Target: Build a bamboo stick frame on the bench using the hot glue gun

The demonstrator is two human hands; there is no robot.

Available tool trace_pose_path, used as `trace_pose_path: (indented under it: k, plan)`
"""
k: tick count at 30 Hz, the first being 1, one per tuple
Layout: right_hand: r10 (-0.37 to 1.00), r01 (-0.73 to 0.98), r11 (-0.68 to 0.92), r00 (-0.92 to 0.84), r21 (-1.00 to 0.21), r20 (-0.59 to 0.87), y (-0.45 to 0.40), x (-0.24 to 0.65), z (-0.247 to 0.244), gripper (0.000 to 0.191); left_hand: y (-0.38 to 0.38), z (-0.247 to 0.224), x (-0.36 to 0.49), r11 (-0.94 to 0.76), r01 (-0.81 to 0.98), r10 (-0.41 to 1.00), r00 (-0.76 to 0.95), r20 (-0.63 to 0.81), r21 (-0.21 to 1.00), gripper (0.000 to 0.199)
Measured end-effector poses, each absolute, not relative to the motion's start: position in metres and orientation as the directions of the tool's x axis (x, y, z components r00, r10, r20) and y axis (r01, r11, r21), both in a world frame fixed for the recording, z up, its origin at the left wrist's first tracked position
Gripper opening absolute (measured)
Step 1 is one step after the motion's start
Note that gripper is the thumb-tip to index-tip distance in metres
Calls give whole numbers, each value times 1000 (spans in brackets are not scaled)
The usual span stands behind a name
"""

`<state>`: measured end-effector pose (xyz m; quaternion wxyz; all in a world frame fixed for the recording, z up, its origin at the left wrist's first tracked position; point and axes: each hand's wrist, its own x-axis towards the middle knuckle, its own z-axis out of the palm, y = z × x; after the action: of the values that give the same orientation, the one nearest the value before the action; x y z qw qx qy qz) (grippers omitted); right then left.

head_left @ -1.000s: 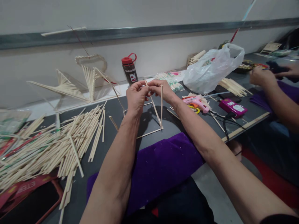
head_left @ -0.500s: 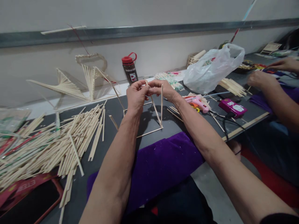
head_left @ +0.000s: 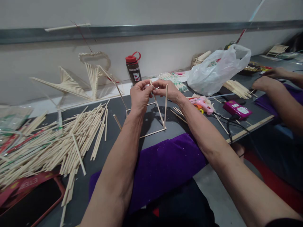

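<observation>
Stick [head_left: 159, 110], leaning from the frame [head_left: 152, 133] beyond the cloth [head_left: 168, 160], is pinched near its top between left hand [head_left: 140, 95] and right hand [head_left: 168, 89], seemingly being aligned, the next move calling for steadiness.

the one camera is worn on the person's head. it looks forward and down, from close behind the hands [head_left: 140, 96], over the tabletop [head_left: 94, 165] toward the wall [head_left: 165, 56], and widely enough to include a co-worker's arm [head_left: 281, 97] at right.
</observation>
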<state>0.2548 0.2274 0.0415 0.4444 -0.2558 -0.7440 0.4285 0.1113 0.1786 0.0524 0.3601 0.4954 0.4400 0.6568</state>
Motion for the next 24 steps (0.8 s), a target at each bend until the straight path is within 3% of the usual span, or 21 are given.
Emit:
trace_pose_path:
  k: [24]
  plan:
    - [798, 47, 475, -443, -879, 408, 223, 256, 40, 38, 173, 55, 113, -324, -35, 923, -233, 307, 946, 17]
